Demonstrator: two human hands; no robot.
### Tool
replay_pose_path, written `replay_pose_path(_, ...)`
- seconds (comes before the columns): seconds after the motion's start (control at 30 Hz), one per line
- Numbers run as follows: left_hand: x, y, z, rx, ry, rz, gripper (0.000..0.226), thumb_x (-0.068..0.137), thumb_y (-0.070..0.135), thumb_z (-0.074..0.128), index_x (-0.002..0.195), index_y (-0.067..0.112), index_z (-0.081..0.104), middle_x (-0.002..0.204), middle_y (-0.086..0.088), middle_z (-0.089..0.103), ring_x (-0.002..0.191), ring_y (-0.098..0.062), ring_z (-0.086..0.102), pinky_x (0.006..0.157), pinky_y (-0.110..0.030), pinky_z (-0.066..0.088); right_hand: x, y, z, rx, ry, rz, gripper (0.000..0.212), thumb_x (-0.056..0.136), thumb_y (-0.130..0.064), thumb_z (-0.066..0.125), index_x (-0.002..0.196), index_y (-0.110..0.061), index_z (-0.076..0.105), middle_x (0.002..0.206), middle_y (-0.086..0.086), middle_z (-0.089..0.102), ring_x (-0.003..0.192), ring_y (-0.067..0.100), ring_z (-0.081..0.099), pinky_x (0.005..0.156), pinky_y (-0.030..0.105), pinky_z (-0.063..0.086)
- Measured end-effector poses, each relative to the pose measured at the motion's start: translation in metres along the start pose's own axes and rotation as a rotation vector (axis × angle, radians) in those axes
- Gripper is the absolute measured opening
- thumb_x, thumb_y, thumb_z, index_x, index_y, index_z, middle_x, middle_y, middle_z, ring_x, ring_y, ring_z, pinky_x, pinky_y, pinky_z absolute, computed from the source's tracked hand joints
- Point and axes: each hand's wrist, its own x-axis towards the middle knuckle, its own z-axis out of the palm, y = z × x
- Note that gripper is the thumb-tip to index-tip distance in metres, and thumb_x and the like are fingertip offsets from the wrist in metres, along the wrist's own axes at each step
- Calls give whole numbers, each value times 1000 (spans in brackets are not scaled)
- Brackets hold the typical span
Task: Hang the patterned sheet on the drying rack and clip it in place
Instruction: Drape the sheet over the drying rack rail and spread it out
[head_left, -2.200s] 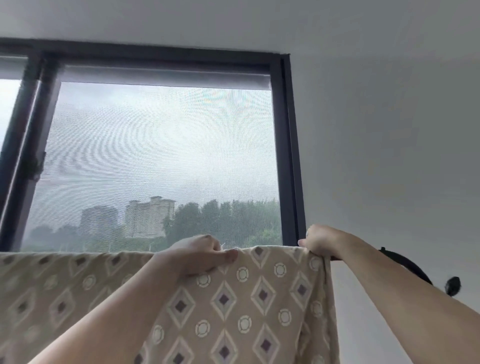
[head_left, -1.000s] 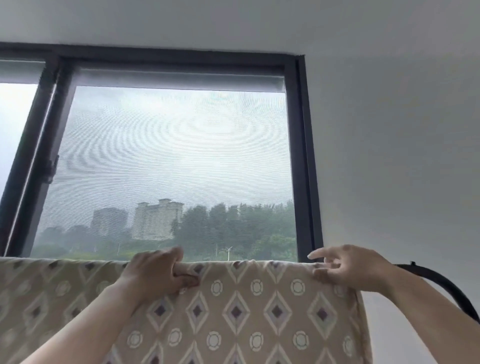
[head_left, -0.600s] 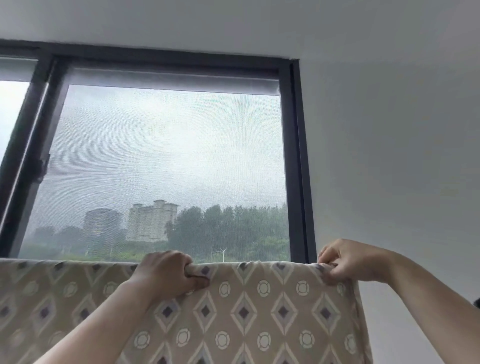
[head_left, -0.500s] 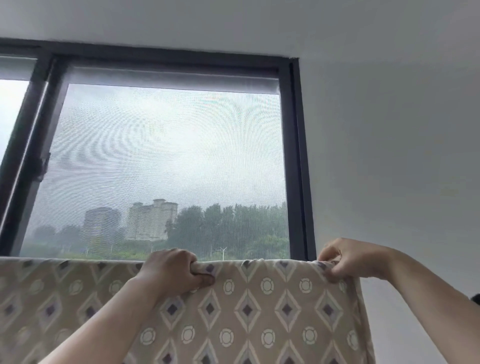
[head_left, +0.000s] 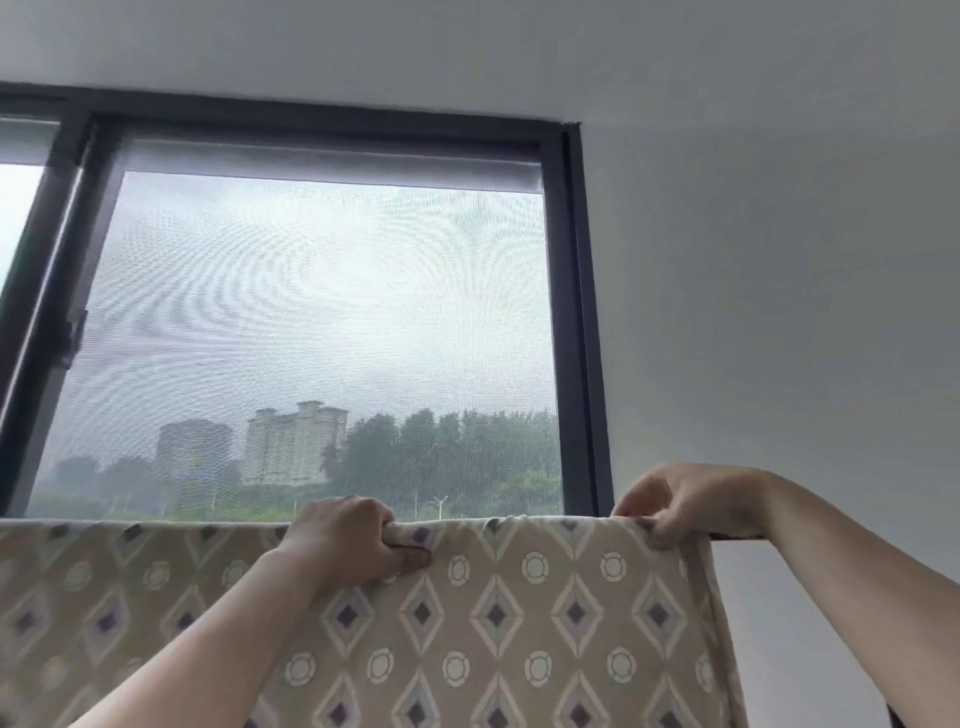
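Since ~1 s ago right hand (head_left: 691, 501) fingers closed, pinching patterned sheet (head_left: 519, 613) corner at lower right; left hand (head_left: 348, 540) grips top fold — edge set, clips next.

Drying rack bar (head_left: 737, 536), dark, visible only right of the patterned sheet (head_left: 519, 613) draped over it.

- Single head-worn view — tilted upward, facing the dark-framed mesh-screened window (head_left: 322, 332).
- Close behind the beige diamond-patterned cloth sheet (head_left: 519, 613); forearms enter from below.
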Motion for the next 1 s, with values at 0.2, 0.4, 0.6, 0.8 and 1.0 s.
replay_pose_path(0.2,2,2,1,-28,-17,8,87,39,103,38,76,28,62,79,13,65,79,-12,61,67,-29,44,0,16,-10,-356,15,89,16,75,-32,66,61,-25,62,63,-14,58,64,4,51,59,18,37)
replay_pose_path(0.4,2,8,-3,26,-55,14,68,54,88,56,86,28,56,86,11,62,78,-14,54,66,-31,37,-3,12,-10,-507,-18,213,10,75,-27,66,66,-23,65,68,-13,61,64,4,55,58,18,39)
replay_pose_path(0.6,-1,13,1,65,-1,-15,69,51,89,57,83,28,58,78,14,54,72,-12,51,65,-28,36,25,-62,68,-502,152,-63,47,81,-73,53,100,-31,60,99,-13,62,86,6,58,73,23,47)
replay_pose_path(0.8,-9,-5,-3,46,17,10,71,49,90,56,82,27,54,75,14,49,73,-12,48,67,-28,35,42,-45,103,-760,575,-250,76,68,-97,19,72,-26,48,67,-11,54,63,7,56,63,27,42)
replay_pose_path(1.0,-20,2,-7,8,42,137,51,72,72,60,86,27,40,82,11,51,73,-12,48,67,-27,34,42,-37,99,-786,709,-232,77,67,-96,18,66,-23,44,63,-7,54,54,2,46,53,23,32)
